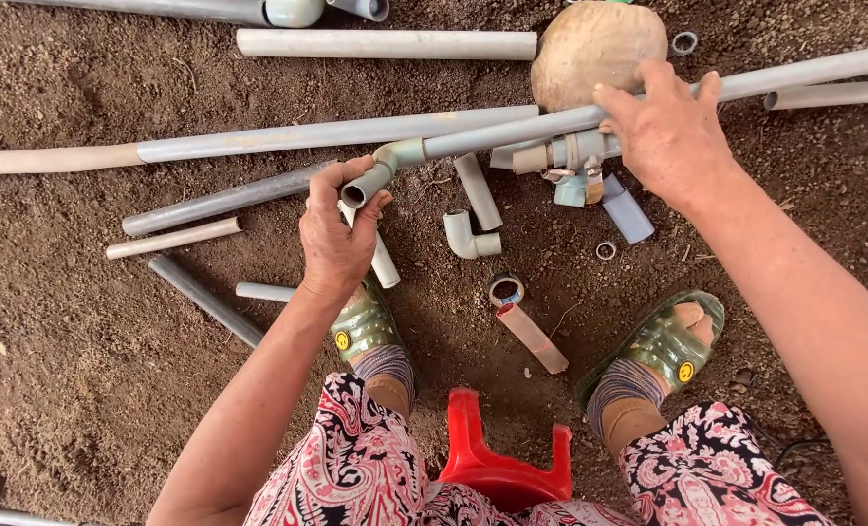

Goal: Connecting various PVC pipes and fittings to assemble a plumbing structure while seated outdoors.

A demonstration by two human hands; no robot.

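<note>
Dirt floor; pipe elbow (380,175) between left fingers (341,180)

I see loose grey pipe lengths (229,200) scattered over the brown dirt floor (64,370). A white pipe (385,44) lies near the top, beside a rounded brown stone (590,49). A loose elbow fitting (465,239) rests next to a short pipe stub (478,190). A roll of tape (506,289) touches a tan pipe piece (533,339). A red plastic stool (497,458) stands between two green sandals (663,341).
</note>
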